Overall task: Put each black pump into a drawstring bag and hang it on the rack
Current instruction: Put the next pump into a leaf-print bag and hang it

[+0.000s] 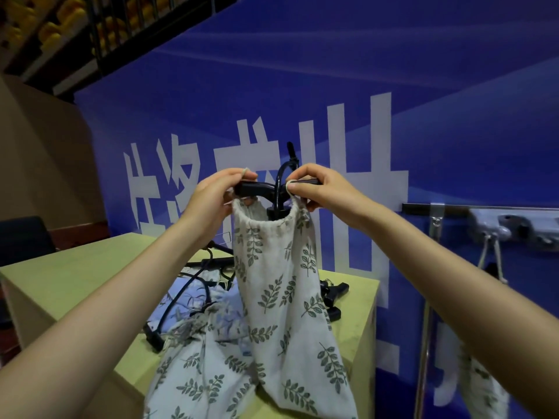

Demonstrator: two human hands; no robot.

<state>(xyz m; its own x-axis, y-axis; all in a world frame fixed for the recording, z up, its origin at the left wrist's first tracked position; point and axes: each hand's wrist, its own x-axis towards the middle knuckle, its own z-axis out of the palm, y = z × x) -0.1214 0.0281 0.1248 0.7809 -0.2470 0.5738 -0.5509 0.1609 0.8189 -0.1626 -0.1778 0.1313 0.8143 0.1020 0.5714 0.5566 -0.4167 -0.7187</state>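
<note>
I hold a white drawstring bag [281, 285] with a green leaf print up over the table. A black pump [257, 187] stands inside it, with its T-handle and hose sticking out of the mouth. My left hand [211, 198] pinches the cord loop and the rim at the left end of the handle. My right hand [320, 187] pinches the cord at the right end. More black pumps [331, 297] and hoses lie on the table behind the bag. The rack [484, 219] stands at the right, where another leaf-print bag [481, 379] hangs by its cord.
A yellow-green table [75, 276] carries more leaf-print and blue-print bags [193, 300] beside the pumps. A blue banner wall with white characters stands close behind. A dark chair [21, 240] is at the far left.
</note>
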